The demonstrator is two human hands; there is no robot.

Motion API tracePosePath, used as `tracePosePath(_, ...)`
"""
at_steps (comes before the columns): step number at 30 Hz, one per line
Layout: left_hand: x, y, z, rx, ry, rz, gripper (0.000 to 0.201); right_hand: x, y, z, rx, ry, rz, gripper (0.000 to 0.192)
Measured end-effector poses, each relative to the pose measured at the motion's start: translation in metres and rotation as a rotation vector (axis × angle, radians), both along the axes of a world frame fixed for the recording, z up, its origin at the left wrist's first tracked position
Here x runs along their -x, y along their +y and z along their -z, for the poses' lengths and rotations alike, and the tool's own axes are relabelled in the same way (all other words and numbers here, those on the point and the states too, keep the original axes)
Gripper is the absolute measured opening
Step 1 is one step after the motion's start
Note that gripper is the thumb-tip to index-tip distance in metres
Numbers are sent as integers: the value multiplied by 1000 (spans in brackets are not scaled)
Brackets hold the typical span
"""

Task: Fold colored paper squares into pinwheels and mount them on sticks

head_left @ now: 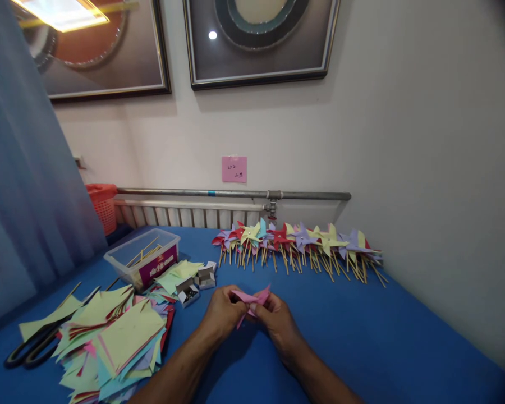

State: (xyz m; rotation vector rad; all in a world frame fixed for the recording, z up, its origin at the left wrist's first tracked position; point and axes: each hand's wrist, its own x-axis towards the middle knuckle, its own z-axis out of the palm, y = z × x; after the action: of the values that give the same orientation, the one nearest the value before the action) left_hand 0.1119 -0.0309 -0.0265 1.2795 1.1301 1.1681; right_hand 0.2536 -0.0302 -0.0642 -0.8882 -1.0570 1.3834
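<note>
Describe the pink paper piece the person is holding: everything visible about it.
The pink paper piece is a small sheet of thin coloured paper, partly folded, with pointed corners sticking up and to the right and one tip hanging down to the left. It is held just above the blue table, in front of the row of finished pinwheels. The left hand pinches its left side and the right hand its right side; the fingers hide its middle, so the exact fold cannot be told.

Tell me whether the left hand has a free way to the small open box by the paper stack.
Probably yes. The left hand pinches the pink paper together with the right hand, so it would have to let go. Only bare blue table lies between it and the small open box.
</note>
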Motion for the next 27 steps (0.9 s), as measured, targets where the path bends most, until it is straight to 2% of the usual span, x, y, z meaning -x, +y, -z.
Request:
tracePosePath(7, -2, 0, -1, 32, 7, -2, 7, 0, 5, 9, -20, -36, 29, 45)
tracePosePath(12, -3, 2, 3, 39, -14, -10, 8, 1, -1, -2, -15, 20, 3, 43)
tracePosePath(17, -2, 5, 8, 25, -9, 4, 11, 1, -9, -14, -30, -12, 15, 31)
tracePosePath(23, -2, 1, 3, 50, -34, 41, 13, 0, -11, -19, -4, -64, 59, 25)
tracePosePath(27, 0, -1, 0, 34, -19, 21, 11, -2, -10, -17, -22, -86, 65, 26)
